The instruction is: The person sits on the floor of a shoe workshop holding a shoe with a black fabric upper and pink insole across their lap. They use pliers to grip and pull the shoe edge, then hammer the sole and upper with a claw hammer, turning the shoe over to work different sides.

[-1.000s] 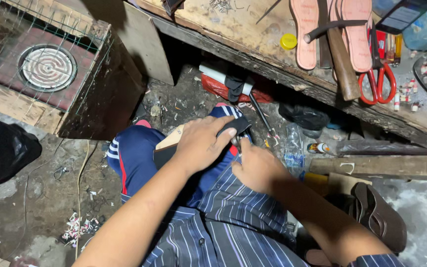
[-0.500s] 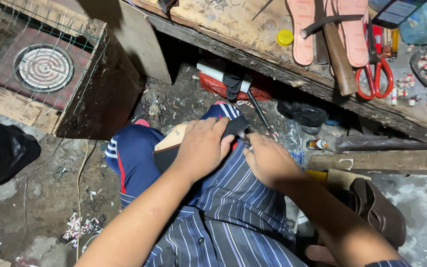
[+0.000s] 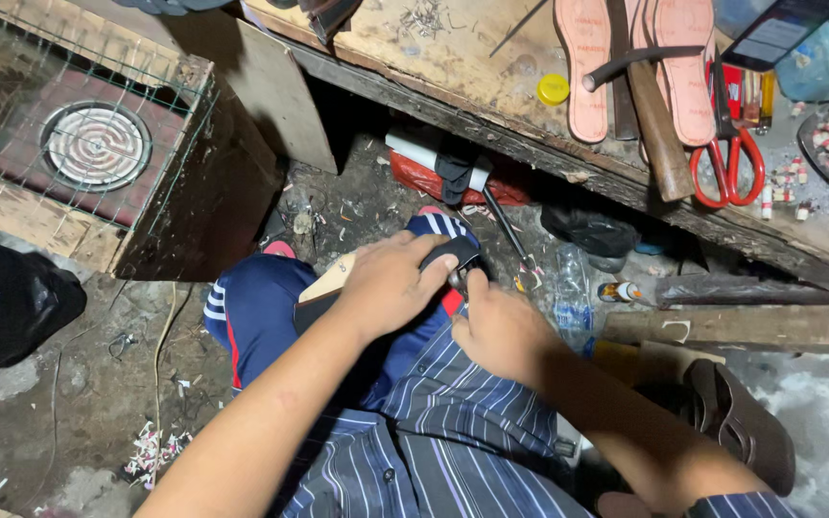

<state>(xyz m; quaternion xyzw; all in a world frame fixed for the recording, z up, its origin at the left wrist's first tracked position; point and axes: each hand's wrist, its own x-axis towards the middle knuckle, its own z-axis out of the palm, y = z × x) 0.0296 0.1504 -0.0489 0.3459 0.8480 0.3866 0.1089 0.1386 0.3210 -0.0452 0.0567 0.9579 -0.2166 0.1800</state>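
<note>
A black shoe (image 3: 453, 254) with a tan sole lies across my lap on my blue trousers. My left hand (image 3: 390, 283) presses down on it, fingers wrapped over the black upper. Just to its right, my right hand (image 3: 501, 331) is closed at the shoe's edge, touching it near the heel; what it grips is hidden by the fingers. My striped shirt fills the bottom of the view.
A worn wooden bench (image 3: 453, 67) runs across the top with pink insoles (image 3: 582, 67), a hammer (image 3: 654, 125), red-handled scissors (image 3: 726, 158) and a yellow cap (image 3: 554, 89). A wire-caged stove (image 3: 93, 144) stands at left. A brown shoe (image 3: 736, 422) lies at lower right, a black bag (image 3: 2, 302) at left.
Both hands have stayed on the shoe; the right hand has shifted slightly closer to the left hand. The view has tilted a little.
</note>
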